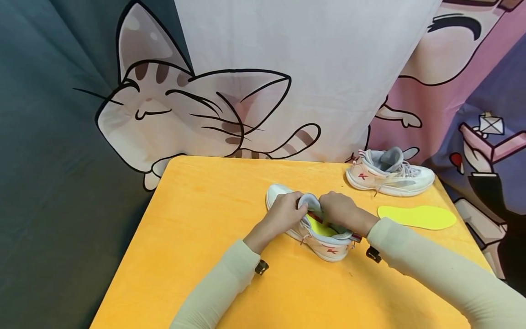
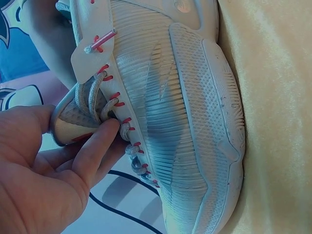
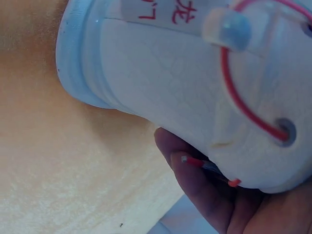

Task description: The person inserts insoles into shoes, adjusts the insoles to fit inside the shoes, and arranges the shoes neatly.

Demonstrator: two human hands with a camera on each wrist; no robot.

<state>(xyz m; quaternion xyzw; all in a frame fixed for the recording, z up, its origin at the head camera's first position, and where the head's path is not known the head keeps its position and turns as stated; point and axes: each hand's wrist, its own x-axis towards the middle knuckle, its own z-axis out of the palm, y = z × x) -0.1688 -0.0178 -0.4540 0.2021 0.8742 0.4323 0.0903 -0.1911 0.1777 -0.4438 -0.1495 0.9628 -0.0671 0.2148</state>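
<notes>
A white sneaker stands on the yellow table with its toe pointing away to the left. A bright yellow insole shows inside its opening. My left hand pinches the sneaker's padded tongue between thumb and fingers, beside the laces threaded through red loops. At the far side of the opening is my right hand, its fingers bent round the sneaker's side in the right wrist view, close to a red cord. The sneaker's collar and that hand's back hide part of the inside.
A second white sneaker stands at the table's far right corner. In front of it a loose yellow insole lies flat. Behind the yellow table hangs a cloth printed with a cartoon cat.
</notes>
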